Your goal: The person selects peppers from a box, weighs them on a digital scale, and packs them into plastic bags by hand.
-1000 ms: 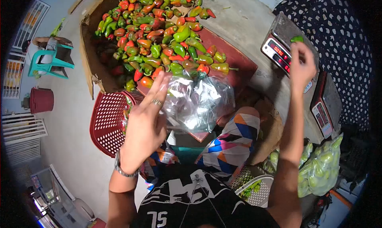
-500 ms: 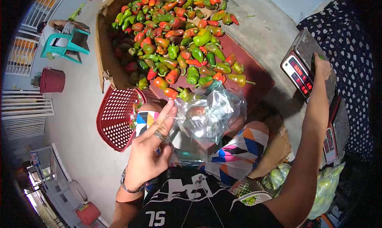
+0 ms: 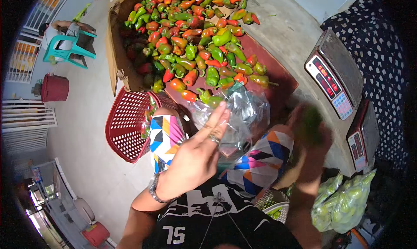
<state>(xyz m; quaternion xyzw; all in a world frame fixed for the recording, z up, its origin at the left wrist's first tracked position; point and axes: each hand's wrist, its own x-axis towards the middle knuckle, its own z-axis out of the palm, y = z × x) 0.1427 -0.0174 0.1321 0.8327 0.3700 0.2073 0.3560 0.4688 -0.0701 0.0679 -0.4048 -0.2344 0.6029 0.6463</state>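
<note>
My left hand [image 3: 195,160], wearing a ring and a wrist band, reaches over a clear plastic bag [image 3: 249,105]. Its index and middle fingers are stretched out together against the bag's near side; the thumb is hidden. The bag stands between my knees at the edge of the pepper pile. Motion smears my right hand [image 3: 319,140], which is closed around a dark green pepper [image 3: 309,121] beside my right knee. Red, orange and green bell peppers [image 3: 191,53] lie heaped in front of me.
A cardboard box wall [image 3: 114,53] borders the pile. A red perforated basket [image 3: 124,127] stands left. At right are a digital scale [image 3: 334,75] with lit digits, a second scale [image 3: 362,140] and bagged green produce [image 3: 347,205]. A person sits on a teal chair [image 3: 58,51].
My right hand has left the scale and come back toward my right knee with the pepper. My left hand has moved right, over the bag. The scale's digits have changed.
</note>
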